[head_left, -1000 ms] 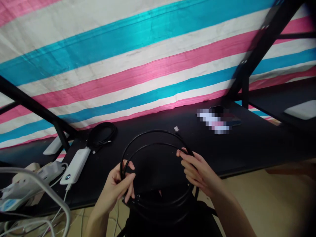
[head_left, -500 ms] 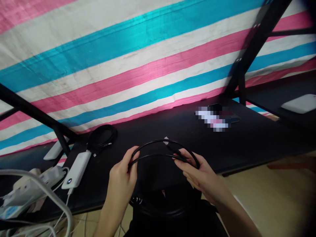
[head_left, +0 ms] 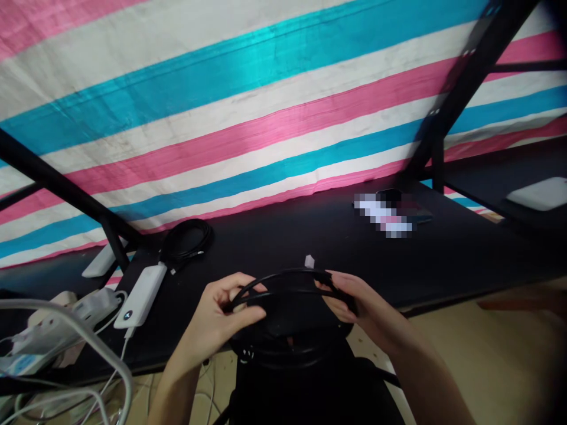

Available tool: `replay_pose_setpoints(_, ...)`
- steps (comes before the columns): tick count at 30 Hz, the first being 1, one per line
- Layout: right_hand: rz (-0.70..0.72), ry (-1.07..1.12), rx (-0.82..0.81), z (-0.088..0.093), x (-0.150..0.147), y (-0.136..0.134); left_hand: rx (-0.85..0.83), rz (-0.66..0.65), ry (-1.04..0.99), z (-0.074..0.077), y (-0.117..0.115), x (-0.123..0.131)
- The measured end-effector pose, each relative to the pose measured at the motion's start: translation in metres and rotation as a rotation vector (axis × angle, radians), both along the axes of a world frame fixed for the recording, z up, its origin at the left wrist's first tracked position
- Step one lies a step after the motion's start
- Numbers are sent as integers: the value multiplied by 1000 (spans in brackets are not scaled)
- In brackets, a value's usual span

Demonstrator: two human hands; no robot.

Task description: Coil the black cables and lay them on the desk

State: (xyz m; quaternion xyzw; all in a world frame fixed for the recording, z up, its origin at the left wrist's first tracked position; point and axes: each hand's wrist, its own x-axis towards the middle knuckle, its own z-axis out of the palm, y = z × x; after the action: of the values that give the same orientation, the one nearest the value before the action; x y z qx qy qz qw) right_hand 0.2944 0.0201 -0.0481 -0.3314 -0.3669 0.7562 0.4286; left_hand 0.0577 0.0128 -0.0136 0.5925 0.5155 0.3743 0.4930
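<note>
A black cable (head_left: 283, 273) is bent into loops between my two hands, above the front edge of the black table (head_left: 283, 236). My left hand (head_left: 233, 301) holds the left side of the loops, thumb and fingers around the strands. At the other side, my right hand (head_left: 348, 295) is closed on the bundled strands. A pale connector end (head_left: 309, 261) sticks out beyond the loops near my right fingers. Lower strands of the coil hang over my dark clothing and are hard to tell apart from it.
On the left lie another coiled black cable (head_left: 186, 239) and a white power bank (head_left: 140, 295) with a lead plugged in. White power strips (head_left: 66, 324) and thick white cables crowd the lower left. A blurred-out item (head_left: 385, 213) lies at the back right. Striped sheeting (head_left: 266, 136) hangs behind.
My hands have come slightly lower with the loops. The left thumb and fingers have shifted and spread on the strands; the right hand has turned and closed more over its bundle.
</note>
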Motion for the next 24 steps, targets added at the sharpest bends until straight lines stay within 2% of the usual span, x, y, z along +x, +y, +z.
replay_pose_setpoints(6,76,98,-145,-3,-3,-4,201,108,26,-11,-7,-6)
replay_pose_setpoints(9,34,26,-173,-3,-3,-3,232,132,44,-15,-10,-8)
replay_pose_setpoints(11,-49,-37,-160,-3,-2,-1,244,130,68,-15,-11,-9)
replay_pose_setpoints(15,-230,-133,-47,-8,6,7,236,66,67,-15,-14,-18)
replay_pose_setpoints(18,-276,-221,59,-8,12,7,228,53,44,-11,-15,-20)
replay_pose_setpoints(24,-72,-370,345,19,0,-13,299,137,227,11,-10,16)
